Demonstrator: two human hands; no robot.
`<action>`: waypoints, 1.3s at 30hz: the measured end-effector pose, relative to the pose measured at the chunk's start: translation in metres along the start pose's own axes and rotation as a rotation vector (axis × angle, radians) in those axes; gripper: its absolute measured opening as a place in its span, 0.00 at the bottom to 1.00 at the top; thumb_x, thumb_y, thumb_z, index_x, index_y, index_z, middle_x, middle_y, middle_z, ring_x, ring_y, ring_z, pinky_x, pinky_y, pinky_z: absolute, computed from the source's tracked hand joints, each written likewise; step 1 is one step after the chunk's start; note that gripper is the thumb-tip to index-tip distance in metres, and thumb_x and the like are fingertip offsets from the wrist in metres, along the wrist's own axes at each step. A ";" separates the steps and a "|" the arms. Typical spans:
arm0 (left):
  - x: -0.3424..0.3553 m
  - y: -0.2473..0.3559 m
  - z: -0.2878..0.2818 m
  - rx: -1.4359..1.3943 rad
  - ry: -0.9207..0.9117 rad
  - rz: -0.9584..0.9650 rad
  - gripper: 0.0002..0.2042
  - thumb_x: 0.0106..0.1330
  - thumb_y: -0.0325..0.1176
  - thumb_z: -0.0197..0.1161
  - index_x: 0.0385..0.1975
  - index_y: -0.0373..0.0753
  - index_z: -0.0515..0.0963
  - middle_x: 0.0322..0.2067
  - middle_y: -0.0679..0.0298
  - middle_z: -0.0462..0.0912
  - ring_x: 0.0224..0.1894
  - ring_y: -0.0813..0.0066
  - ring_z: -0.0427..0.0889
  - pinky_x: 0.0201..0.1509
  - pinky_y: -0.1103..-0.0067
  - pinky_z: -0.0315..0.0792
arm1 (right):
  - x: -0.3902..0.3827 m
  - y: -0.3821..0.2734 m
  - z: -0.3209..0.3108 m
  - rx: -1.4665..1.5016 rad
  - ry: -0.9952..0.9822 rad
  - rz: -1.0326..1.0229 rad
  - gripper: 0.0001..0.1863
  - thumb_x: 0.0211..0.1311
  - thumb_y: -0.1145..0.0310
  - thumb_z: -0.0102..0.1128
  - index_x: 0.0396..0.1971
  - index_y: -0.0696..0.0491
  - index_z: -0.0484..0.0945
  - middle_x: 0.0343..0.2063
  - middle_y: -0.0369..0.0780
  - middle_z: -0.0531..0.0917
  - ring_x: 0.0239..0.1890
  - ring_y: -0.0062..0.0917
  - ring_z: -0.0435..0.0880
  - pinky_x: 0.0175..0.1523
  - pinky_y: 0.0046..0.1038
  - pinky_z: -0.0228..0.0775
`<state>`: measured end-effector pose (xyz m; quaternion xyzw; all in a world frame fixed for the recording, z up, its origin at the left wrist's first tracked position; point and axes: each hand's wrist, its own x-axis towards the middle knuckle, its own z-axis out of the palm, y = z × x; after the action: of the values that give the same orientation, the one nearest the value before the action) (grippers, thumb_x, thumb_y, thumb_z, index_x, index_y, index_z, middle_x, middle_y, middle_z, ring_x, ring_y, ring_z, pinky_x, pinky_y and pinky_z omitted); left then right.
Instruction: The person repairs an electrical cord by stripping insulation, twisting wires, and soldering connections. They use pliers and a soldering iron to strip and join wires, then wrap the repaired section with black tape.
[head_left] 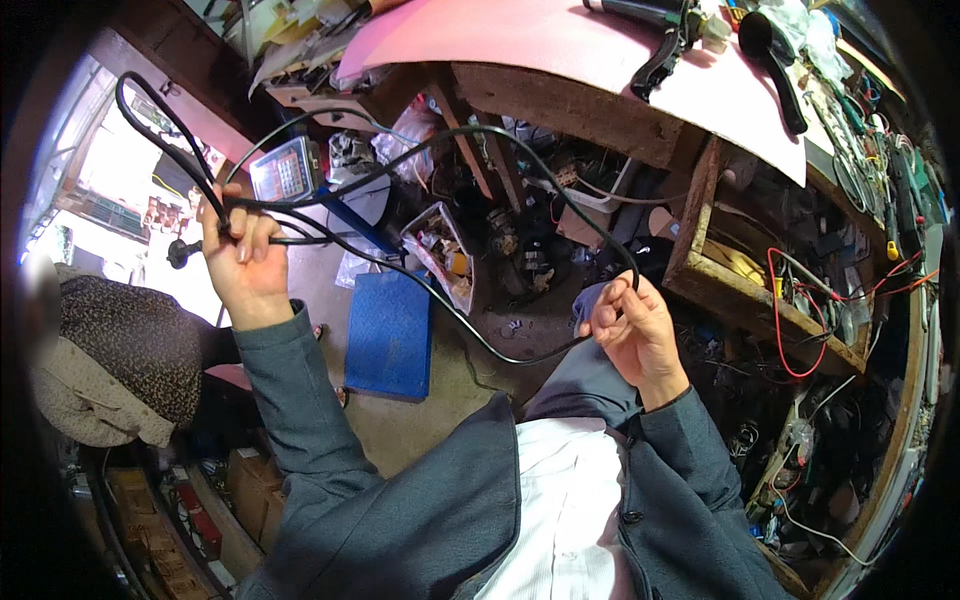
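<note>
A long black power cord hangs in the air between my two hands. My left hand, raised at the left, is closed around several gathered strands of it. One loop rises above that hand, and the cord's plug sticks out on its left side. At the right, my right hand pinches the cord between thumb and fingers. From there one strand arches up and back to the left hand, while another sags low between the hands.
A blue flat box lies on the floor beside a white bin of odds and ends. A digital scale stands behind. The pink-topped workbench has an open wooden drawer with wires. A person is close at left.
</note>
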<state>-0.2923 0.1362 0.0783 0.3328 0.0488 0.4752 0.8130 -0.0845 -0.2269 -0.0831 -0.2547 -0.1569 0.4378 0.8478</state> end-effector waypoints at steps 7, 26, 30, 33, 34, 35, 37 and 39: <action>0.001 -0.006 0.010 -0.060 0.007 -0.056 0.14 0.75 0.36 0.54 0.42 0.27 0.71 0.14 0.69 0.63 0.08 0.84 0.53 0.13 0.85 0.50 | 0.002 -0.006 -0.006 0.047 0.037 -0.008 0.11 0.75 0.64 0.53 0.46 0.56 0.75 0.25 0.36 0.79 0.27 0.19 0.83 0.40 0.32 0.85; -0.002 -0.012 0.022 -0.093 -0.049 0.066 0.12 0.74 0.31 0.53 0.40 0.24 0.72 0.12 0.69 0.62 0.07 0.85 0.52 0.12 0.86 0.47 | -0.009 0.013 0.009 -0.253 -0.128 0.140 0.21 0.65 0.69 0.63 0.56 0.60 0.74 0.59 0.50 0.76 0.59 0.43 0.78 0.58 0.45 0.78; -0.002 -0.012 0.020 -0.075 -0.081 0.052 0.12 0.73 0.31 0.56 0.39 0.25 0.73 0.13 0.69 0.64 0.08 0.86 0.53 0.14 0.86 0.47 | -0.017 0.028 0.027 -0.078 0.003 0.227 0.24 0.68 0.73 0.61 0.61 0.63 0.70 0.51 0.51 0.81 0.50 0.36 0.85 0.55 0.34 0.81; -0.005 -0.014 0.019 -0.084 -0.114 0.067 0.11 0.73 0.31 0.57 0.39 0.24 0.74 0.13 0.70 0.63 0.09 0.87 0.53 0.13 0.87 0.47 | -0.012 0.016 0.036 -0.103 -0.077 0.136 0.24 0.68 0.76 0.59 0.61 0.65 0.68 0.51 0.54 0.80 0.51 0.37 0.85 0.56 0.33 0.81; -0.007 -0.016 0.019 -0.081 -0.137 0.079 0.11 0.73 0.30 0.57 0.39 0.24 0.74 0.13 0.70 0.63 0.09 0.87 0.53 0.13 0.87 0.46 | -0.013 0.013 0.042 -0.083 -0.013 0.124 0.20 0.67 0.78 0.60 0.58 0.66 0.72 0.47 0.53 0.82 0.49 0.36 0.86 0.55 0.31 0.82; -0.008 -0.018 0.020 -0.068 -0.159 0.108 0.11 0.73 0.30 0.56 0.39 0.25 0.73 0.13 0.70 0.64 0.08 0.87 0.53 0.12 0.87 0.47 | -0.014 0.013 0.040 -0.103 0.002 0.135 0.19 0.67 0.78 0.61 0.55 0.66 0.73 0.46 0.52 0.83 0.48 0.35 0.87 0.54 0.30 0.83; -0.008 -0.018 0.021 -0.083 -0.236 0.086 0.11 0.73 0.30 0.55 0.40 0.25 0.73 0.13 0.69 0.66 0.08 0.88 0.54 0.12 0.88 0.47 | -0.015 0.015 0.034 -0.143 0.031 0.160 0.16 0.66 0.77 0.62 0.51 0.66 0.76 0.43 0.50 0.84 0.46 0.34 0.88 0.53 0.29 0.83; -0.010 -0.021 0.023 -0.064 -0.230 0.113 0.11 0.74 0.31 0.54 0.40 0.26 0.73 0.12 0.69 0.66 0.07 0.89 0.54 0.12 0.89 0.47 | -0.016 0.017 0.039 -0.207 0.069 0.065 0.09 0.62 0.81 0.64 0.42 0.65 0.79 0.40 0.48 0.85 0.44 0.31 0.88 0.52 0.27 0.83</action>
<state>-0.2731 0.1098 0.0817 0.3611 -0.0786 0.4803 0.7954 -0.1242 -0.2206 -0.0617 -0.3608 -0.1636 0.4373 0.8074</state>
